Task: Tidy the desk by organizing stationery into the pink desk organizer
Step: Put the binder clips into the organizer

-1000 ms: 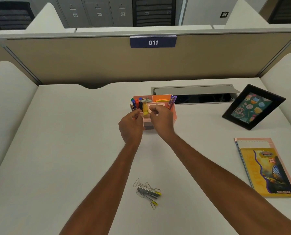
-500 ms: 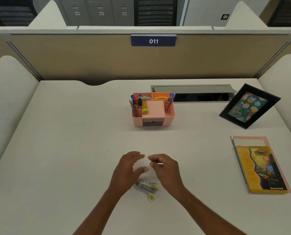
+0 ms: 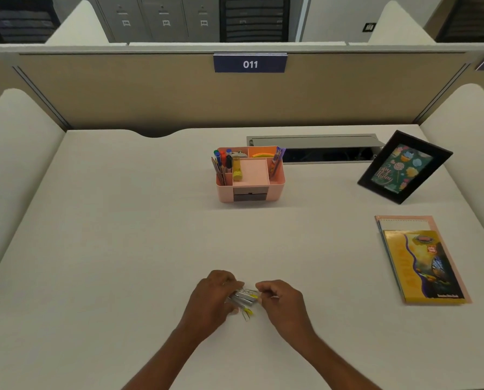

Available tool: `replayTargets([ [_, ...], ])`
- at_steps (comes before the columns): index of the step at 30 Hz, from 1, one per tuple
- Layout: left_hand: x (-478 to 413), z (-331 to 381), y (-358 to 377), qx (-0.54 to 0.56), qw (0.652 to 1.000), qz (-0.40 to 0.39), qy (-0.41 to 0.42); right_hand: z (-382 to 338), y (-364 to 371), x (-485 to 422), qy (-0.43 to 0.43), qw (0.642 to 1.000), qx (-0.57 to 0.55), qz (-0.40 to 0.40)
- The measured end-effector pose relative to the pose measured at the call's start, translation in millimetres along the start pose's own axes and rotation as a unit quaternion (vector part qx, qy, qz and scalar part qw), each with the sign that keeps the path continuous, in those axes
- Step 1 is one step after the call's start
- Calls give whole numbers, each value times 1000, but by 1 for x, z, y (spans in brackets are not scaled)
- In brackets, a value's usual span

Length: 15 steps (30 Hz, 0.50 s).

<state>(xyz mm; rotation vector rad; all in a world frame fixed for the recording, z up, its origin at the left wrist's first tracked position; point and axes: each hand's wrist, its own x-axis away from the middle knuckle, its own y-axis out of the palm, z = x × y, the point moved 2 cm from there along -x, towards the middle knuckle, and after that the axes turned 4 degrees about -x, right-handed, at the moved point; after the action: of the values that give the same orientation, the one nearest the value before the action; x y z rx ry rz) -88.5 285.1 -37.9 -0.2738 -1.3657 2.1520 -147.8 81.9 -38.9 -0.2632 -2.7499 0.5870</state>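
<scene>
The pink desk organizer (image 3: 277,188) stands at the desk's middle back, holding markers, pencils, a yellow tube and pens. Near the front edge lies a small pile of paper clips and a silver clip-like piece (image 3: 245,299). My left hand (image 3: 211,301) curls around the pile's left side, fingers on the silver piece. My right hand (image 3: 281,304) pinches at the pile's right end, fingertips on the clips. One yellow-tipped clip (image 3: 248,313) pokes out below the hands.
A black picture frame (image 3: 404,167) leans at the back right. Notebooks (image 3: 422,260) lie stacked at the right edge. A grey cable tray (image 3: 317,142) sits behind the organizer. Beige partitions enclose the desk.
Both hands drew back from the organizer to the clip pile near the front edge and closed in on it from both sides.
</scene>
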Motion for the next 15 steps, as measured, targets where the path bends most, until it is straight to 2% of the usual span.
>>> replayTargets([
  [7,-3,4,5,-9,999,48,6,3,-1,8,18,1000,-20,-16],
  [12,-14,10,-1,6,997,79,2,-1,-5,3,-17,1000,-25,-4],
  [15,-24,14,-8,52,994,96,-12,-14,-13,-9,-45,999,-28,7],
])
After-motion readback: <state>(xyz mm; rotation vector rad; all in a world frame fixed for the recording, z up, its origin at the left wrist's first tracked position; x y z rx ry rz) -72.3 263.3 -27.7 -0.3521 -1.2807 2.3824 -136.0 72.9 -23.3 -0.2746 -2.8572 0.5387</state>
